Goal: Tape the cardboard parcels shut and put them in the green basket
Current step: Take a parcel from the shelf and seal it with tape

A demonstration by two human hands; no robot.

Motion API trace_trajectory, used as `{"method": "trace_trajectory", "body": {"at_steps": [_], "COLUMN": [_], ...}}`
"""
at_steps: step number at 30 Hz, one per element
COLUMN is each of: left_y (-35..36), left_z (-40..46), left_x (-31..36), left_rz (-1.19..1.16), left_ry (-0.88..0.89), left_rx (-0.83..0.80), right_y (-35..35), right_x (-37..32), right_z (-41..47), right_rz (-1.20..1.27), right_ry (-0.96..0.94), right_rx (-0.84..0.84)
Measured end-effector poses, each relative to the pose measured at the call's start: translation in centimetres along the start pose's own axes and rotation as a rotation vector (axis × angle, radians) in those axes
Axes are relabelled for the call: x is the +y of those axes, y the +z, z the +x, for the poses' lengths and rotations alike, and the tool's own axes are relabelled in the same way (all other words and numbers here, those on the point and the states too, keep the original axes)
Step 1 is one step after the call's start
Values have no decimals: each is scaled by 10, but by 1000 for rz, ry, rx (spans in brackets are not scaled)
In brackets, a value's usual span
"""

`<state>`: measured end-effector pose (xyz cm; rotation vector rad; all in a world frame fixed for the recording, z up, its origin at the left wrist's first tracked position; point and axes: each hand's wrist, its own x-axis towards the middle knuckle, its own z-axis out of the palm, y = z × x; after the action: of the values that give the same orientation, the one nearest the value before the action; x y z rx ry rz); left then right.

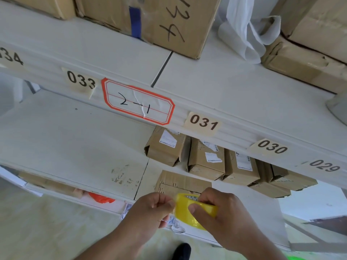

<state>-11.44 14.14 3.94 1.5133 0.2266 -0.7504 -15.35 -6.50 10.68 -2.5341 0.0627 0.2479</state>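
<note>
Shelf tags (203,124) read 033, 031, 030 (red-framed: "2-1").

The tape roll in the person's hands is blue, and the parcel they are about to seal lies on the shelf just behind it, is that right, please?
Not quite: the tape roll is yellow, not blue, as the head view shows. The rest stands: both hands, left hand and right hand, hold it, and the parcel lies on the shelf just behind it.

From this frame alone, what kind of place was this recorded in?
Probably a parcel stockroom or small warehouse: white shelves carry numbered slot labels such as 031, cardboard parcels with shipping labels are lined up on them, and the person's right hand holds a roll of yellow tape.
</note>
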Motion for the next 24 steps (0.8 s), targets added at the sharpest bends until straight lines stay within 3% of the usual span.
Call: {"method": "trace_trajectory", "body": {"at_steps": [8,13,16,19,24], "left_y": [1,-6,-7,-9,-11], "left_z": [-4,-39,-26,2,20], "left_x": [-3,15,15,11,-2], "left_rz": [76,357,373,79,-300], "left_ry": [79,558,408,105,-1], "left_rx": [-46,186,145,191,150], "right_y": [-3,-13,-28,-28,-34], "right_x": [-4,3,19,28,35], "right_z": [-3,7,22,29,33], "right_rz": [-44,-222,-270,-169,-63], "right_ry": [-46,47,232,271,268], "right_rx": [-11,-29,-120,-166,-198]}}
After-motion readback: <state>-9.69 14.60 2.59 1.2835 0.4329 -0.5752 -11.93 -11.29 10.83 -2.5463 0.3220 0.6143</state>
